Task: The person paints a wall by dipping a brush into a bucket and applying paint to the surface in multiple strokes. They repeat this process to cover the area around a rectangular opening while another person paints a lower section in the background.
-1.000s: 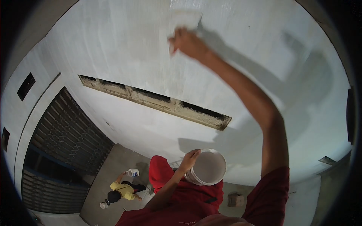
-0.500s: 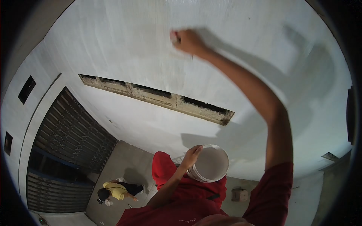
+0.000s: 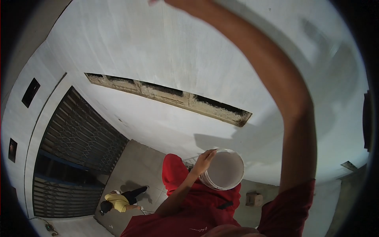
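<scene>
So in the head view, the left hand [image 3: 205, 161] had hold of the bucket [image 3: 224, 170], which was white and round, low in the shot and right of the middle. Its fingers looked pressed together over the rim, pinching the near-left side of it. The bucket sat in front of the red trousers [image 3: 197, 197], mouth facing the camera, but I couldn't tell if it was touching them. The inside just looked pale grey, so no clue what was in it.

The right arm [image 3: 276, 75] was stretched way up across the wall [image 3: 122, 35], throwing a shadow on it. The right hand [image 3: 173, 2] was mostly cut off by the top edge and kinda blurry, so I can't tell how its fingers were set or whether they had anything. The wall was the nearest thing to it.

Below that hand, a long slanted slot [image 3: 169, 98] with rough edges ran across the wall. Down on the left was a dark metal gate [image 3: 81, 134], and a co-worker [image 3: 119, 202] in a yellow top was on the grey floor [image 3: 148, 160] near it. A small box [image 3: 254, 199] sat on the floor, right of the trousers.
</scene>
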The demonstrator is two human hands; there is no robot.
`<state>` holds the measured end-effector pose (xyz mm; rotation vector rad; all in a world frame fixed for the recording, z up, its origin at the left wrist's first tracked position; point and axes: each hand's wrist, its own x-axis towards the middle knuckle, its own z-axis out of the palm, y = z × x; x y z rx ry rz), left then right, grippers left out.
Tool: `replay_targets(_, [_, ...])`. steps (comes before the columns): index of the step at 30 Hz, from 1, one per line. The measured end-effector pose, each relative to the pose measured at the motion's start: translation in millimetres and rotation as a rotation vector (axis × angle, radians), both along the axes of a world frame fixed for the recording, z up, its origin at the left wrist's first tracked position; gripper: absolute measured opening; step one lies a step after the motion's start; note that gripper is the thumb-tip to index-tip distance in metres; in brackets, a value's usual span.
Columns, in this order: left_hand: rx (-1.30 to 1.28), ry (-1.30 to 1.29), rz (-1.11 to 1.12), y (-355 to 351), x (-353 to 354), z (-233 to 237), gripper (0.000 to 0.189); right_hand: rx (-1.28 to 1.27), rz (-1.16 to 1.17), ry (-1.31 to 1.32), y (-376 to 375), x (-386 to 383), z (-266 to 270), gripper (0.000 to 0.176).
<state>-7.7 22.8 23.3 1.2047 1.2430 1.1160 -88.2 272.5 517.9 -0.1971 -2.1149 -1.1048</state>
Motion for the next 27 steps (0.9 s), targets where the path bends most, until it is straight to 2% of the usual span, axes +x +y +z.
replay_targets(2, [0.010, -0.003, 0.008, 0.6, 0.6, -0.3, 0.043, -0.258, 0.296, -0.023, 17.4, -0.1, -74.7, 0.012])
replay_targets(3, [0.015, -0.004, 0.009, 0.1, 0.7, -0.4, 0.043, -0.119, 0.190, -0.064, 11.9, -0.2, -112.3, 0.014])
replay_targets(4, [0.010, -0.025, 0.006, -0.3, 0.4, -4.9, 0.043, -0.154, 0.057, -0.129, -0.8, 2.2, -149.3, 0.021])
replay_targets(6, [0.005, -0.069, -0.005, 2.2, 1.4, -15.5, 0.043, -0.305, 0.194, -0.238, 5.4, 1.0, -240.9, 0.031])
replay_targets(7, [0.015, -0.058, -0.006, 0.3, 2.7, -13.6, 0.043, -0.424, 0.079, -0.314, -24.4, 13.6, -262.5, 0.034])
replay_targets(8, [0.029, -0.043, -0.005, 0.1, 2.8, -8.8, 0.043, -0.493, 0.134, -0.306, -30.8, 19.0, -296.0, 0.028])
replay_targets(10, [0.015, -0.023, -0.003, -1.5, 1.0, -1.3, 0.043, -0.757, 0.127, -0.292, -53.7, 36.9, -332.9, 0.004])
replay_targets(12, [-0.040, -0.022, -0.002, -1.3, 1.2, 2.3, 0.043, -0.729, 0.122, -0.275, -72.4, 57.3, -357.8, 0.005])
replay_targets(15, [-0.035, -0.109, -0.016, -1.7, 1.4, 0.5, 0.045, -0.909, 0.098, -0.168, -100.5, 93.5, -357.5, 0.011])
replay_targets(19, [0.002, -0.025, 0.001, -4.6, 1.6, 0.1, 0.041, -1.062, 0.120, 0.250, -144.8, 153.7, -343.2, 0.021])
replay_targets(20, [0.016, -0.040, 0.001, -5.0, 1.0, 4.8, 0.040, -1.199, 0.172, 0.389, -153.8, 170.3, -345.4, 0.024])
replay_targets(22, [0.017, -0.065, -0.003, -0.5, 0.4, 6.2, 0.039, -1.306, 0.153, 0.672, -181.9, 203.3, -340.7, 0.015])
replay_targets(23, [-0.004, -0.077, -0.003, -0.6, 1.9, 3.9, 0.039, -1.333, 0.049, 0.771, -198.4, 219.7, -337.3, 0.015])
replay_targets(25, [-0.045, -0.088, 0.004, -4.9, 0.2, 8.4, 0.038, -1.091, -0.001, 0.910, -217.6, 257.9, -365.4, 0.015])
replay_targets(26, [-0.059, -0.087, 0.004, -5.5, -0.9, 22.9, 0.038, -1.254, -0.019, 1.221, -237.5, 268.1, -372.3, 0.014])
replay_targets(27, [-0.077, -0.085, 0.000, -6.8, -1.7, 30.5, 0.038, -1.271, 0.075, 1.421, -250.2, 275.6, -376.8, 0.015])
